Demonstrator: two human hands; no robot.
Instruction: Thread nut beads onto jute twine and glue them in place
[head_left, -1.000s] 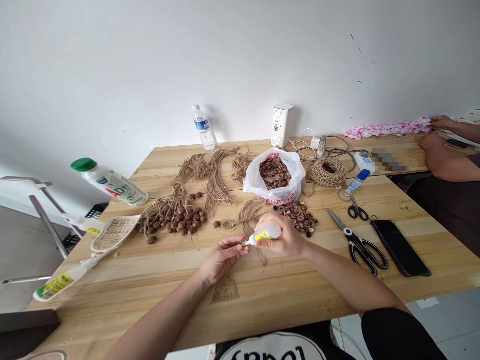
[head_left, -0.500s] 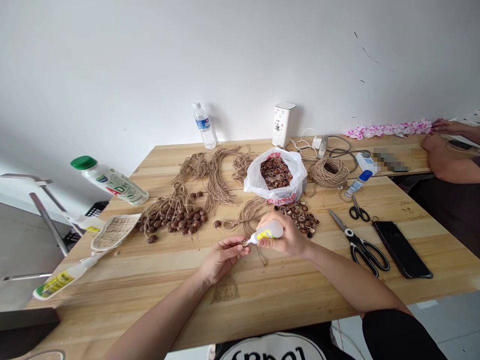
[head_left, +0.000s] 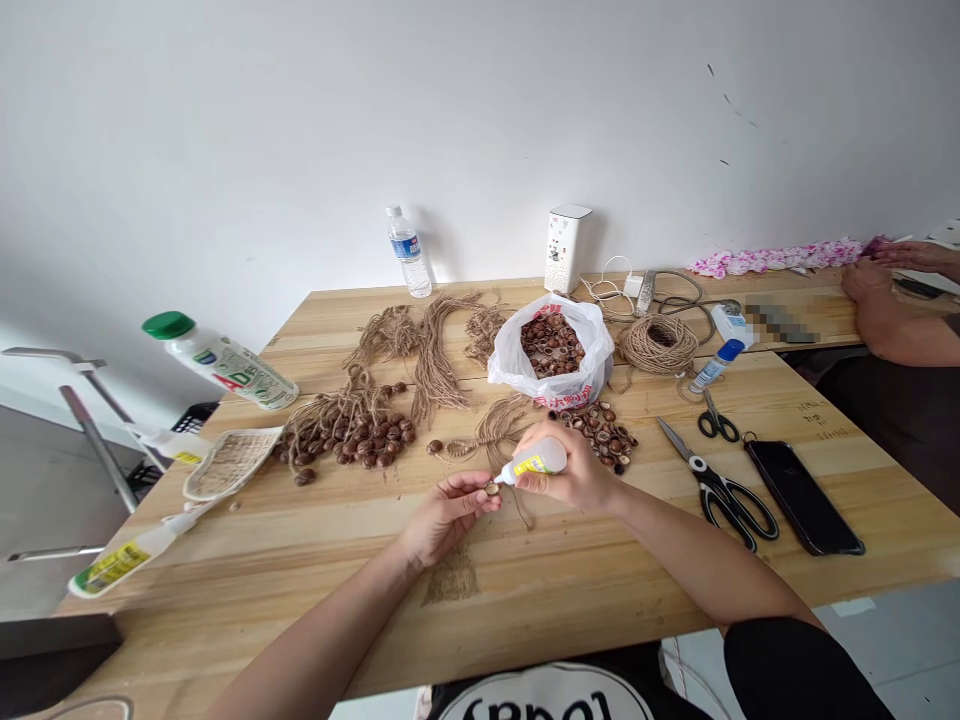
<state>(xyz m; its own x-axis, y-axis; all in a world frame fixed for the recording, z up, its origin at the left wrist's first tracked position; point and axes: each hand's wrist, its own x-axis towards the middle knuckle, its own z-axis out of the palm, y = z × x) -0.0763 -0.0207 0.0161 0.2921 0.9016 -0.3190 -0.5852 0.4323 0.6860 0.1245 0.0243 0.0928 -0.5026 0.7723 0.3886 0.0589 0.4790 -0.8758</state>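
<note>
Right grip (head_left: 574, 472) round bottle (head_left: 546, 457), nozzle (head_left: 506, 476) drawn back

The left grip's (head_left: 442, 512) fingertips cover part of the nutshell half (head_left: 492, 490); whether the nozzle of the squeeze bottle (head_left: 553, 454) touches it is too small to tell. The right grip (head_left: 574, 475) hides some of the bottle's side, and its label print is too small to read. Just beyond the right grip, the shell pile (head_left: 609, 436) is partly covered by it. Farther right of that grip, a thing on the tabletop (head_left: 900, 500) is blurred by pixelation, and a co-worker's arm (head_left: 904, 325) is cut off by the right edge. Below both grips, the bottom edge crops the shirt lettering (head_left: 559, 703).
</note>
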